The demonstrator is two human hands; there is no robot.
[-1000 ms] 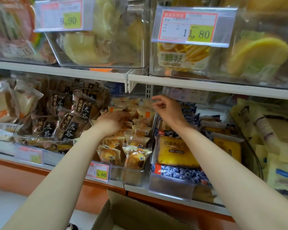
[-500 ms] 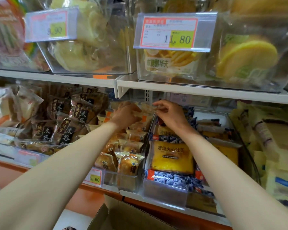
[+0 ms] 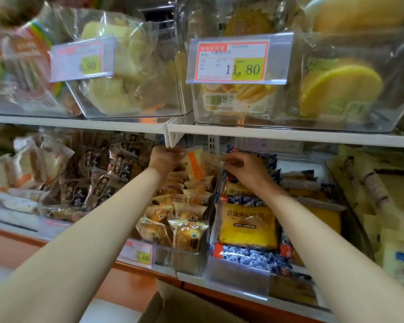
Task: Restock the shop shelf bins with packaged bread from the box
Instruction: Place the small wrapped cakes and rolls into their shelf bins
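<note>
Upper shelf: white board (image 3: 289, 135) across mid-frame, its two sections meeting at a white bracket (image 3: 172, 138) near centre.
Back wall: pale perforated upright (image 3: 211, 145) just below the board.
Lower shelf: white front edge (image 3: 191, 277), with an orange panel (image 3: 117, 287) beneath.
Floor: pale (image 3: 112, 311), lower left.
Light: bright and even.

On lower shelf (image 3: 189, 276), left to right: pastry packets (image 3: 98, 183), bread-packet bin (image 3: 184, 261), toast-pack bin (image 3: 238, 277); cardboard box (image 3: 184, 306) below, in front.

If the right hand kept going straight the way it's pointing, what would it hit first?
Probably the orange-striped bread packet, just beyond the right hand and its fingertips; they may be touching it, though depth is unclear.
</note>
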